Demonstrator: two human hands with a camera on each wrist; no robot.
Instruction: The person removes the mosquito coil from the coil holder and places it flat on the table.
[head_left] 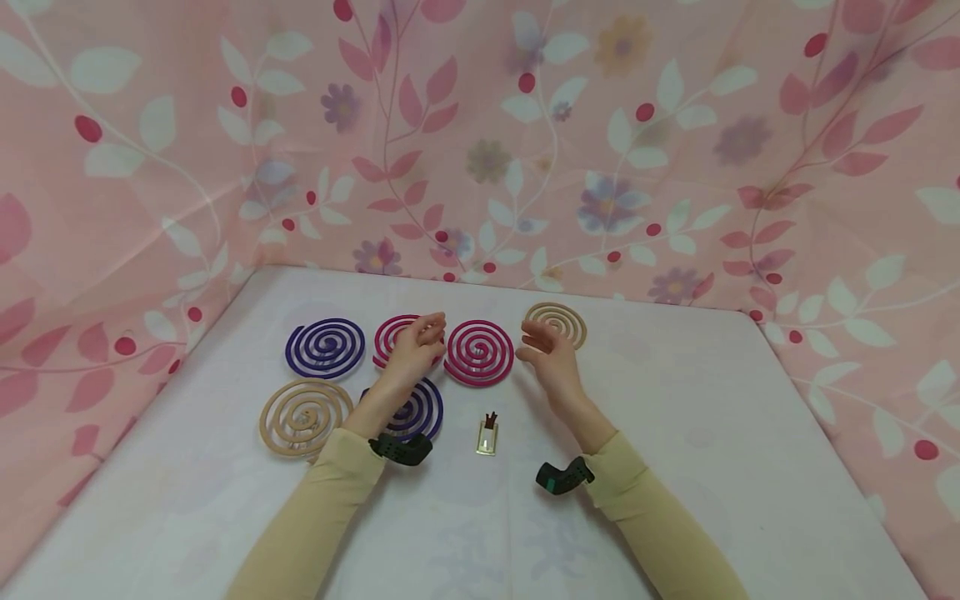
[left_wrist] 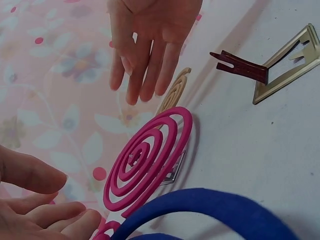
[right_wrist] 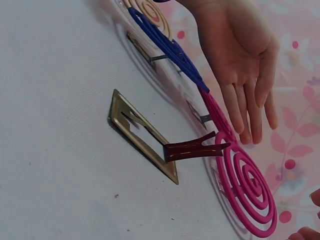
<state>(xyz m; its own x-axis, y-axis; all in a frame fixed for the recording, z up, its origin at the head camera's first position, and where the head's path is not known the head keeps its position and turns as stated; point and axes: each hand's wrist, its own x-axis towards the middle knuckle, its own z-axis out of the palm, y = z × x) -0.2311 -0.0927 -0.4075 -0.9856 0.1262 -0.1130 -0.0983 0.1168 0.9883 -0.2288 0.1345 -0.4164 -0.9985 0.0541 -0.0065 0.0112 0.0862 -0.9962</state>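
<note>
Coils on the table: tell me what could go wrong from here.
The left hand reaches with its wrist over the nearer blue coil; if it dips, it might knock that coil off its thin metal support.

The bare metal stand has upright dark red prongs that could snag a passing arm.

The right hand appears near the tan coil and might bump it, though depth is hard to judge.
</note>
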